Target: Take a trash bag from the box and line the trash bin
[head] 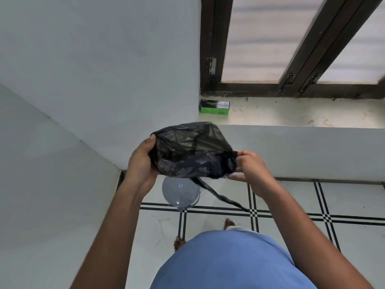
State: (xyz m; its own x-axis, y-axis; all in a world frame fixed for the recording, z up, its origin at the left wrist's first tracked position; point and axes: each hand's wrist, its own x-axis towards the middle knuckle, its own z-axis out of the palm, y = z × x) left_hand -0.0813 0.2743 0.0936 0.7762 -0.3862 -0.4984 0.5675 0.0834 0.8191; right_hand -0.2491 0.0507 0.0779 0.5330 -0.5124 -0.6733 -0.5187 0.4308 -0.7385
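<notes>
A black trash bag (193, 151) is held stretched between both hands at chest height, partly spread and crumpled, with a thin black strip dangling from its underside. My left hand (140, 161) grips its left edge, thumb on top. My right hand (250, 165) pinches its right edge. Directly below the bag stands the grey trash bin (180, 193) on the floor in the wall corner, its lid closed and its top part hidden by the bag. The green and black trash bag box (214, 106) lies on the window sill's left end.
White walls meet in a corner at the left, close to the bin. A stone window sill (302, 113) runs under a dark-framed window (291, 86). The tiled floor (343, 199) with black lines extends to the right. My bare feet stand just behind the bin.
</notes>
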